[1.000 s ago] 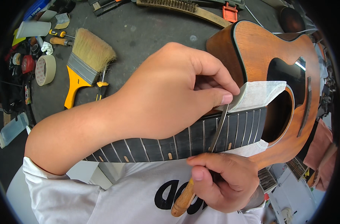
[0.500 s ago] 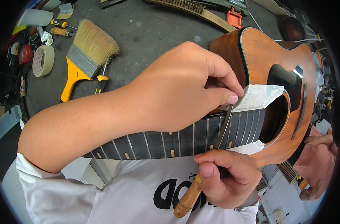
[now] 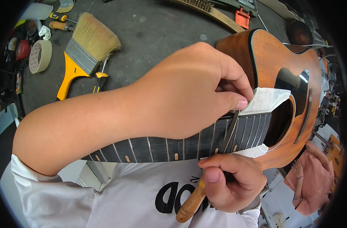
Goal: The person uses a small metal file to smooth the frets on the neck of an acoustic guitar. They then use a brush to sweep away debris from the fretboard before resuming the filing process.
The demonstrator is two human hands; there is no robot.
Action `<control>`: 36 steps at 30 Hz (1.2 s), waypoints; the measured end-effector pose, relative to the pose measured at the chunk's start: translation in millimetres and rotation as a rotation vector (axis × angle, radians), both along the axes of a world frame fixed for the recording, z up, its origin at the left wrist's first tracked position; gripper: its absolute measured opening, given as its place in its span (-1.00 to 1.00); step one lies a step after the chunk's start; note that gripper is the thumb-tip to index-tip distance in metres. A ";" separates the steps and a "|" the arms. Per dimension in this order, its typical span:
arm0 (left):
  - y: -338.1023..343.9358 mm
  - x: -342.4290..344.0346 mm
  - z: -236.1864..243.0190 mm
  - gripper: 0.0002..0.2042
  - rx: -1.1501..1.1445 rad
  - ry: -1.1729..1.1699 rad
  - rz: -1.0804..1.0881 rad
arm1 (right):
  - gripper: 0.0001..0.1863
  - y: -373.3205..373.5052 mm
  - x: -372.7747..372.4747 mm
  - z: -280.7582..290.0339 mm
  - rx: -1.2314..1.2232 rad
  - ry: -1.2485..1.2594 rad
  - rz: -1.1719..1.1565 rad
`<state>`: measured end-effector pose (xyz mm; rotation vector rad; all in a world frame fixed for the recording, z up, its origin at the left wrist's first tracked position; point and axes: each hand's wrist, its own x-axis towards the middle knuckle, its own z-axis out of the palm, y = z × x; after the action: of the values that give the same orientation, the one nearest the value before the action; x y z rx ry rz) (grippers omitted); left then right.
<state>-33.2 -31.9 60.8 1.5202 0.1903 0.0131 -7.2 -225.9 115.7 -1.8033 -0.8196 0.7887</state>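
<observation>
An acoustic guitar (image 3: 284, 57) with a brown body lies across in front of me, its dark fretboard (image 3: 158, 150) running left. A narrow metal file with a wooden handle (image 3: 190, 207) rests across the fretboard, roughly in line with the metal frets. My right hand (image 3: 234, 182) is closed round the file where handle meets blade, at the fretboard's near edge. Over the far edge, my left hand (image 3: 204, 87) pinches the file's tip between thumb and fingers, its forearm covering part of the neck. Pale masking tape (image 3: 266, 99) covers the top beside the fretboard's end.
On the dark bench (image 3: 154, 34) to the left lie a wide yellow-handled brush (image 3: 82, 57), a tape roll (image 3: 40, 56) and screwdrivers. A wire brush (image 3: 207, 13) and an orange clip (image 3: 242, 18) are at the back. Another person in pink (image 3: 310, 178) is at the right.
My left hand has shifted slightly right toward the guitar body, and the file's blade a little with it. The right hand stays nearly in place. The person in pink has changed posture.
</observation>
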 end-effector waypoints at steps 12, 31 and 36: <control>-4.6 -0.3 -4.8 -0.85 -0.047 -0.061 0.072 | -0.89 0.6 1.3 1.9 0.000 0.004 -0.014; -5.8 -0.2 -8.4 -0.81 -0.101 0.003 0.057 | -0.84 -0.9 4.5 -4.4 0.088 -0.055 0.116; -3.9 0.7 -7.2 -0.81 -0.097 0.014 0.037 | -0.83 -1.5 1.7 -6.2 0.117 0.003 0.093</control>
<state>-32.4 -35.9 53.6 1.4202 0.2279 0.0224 -5.5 -227.4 109.4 -1.6698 -0.9337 0.7864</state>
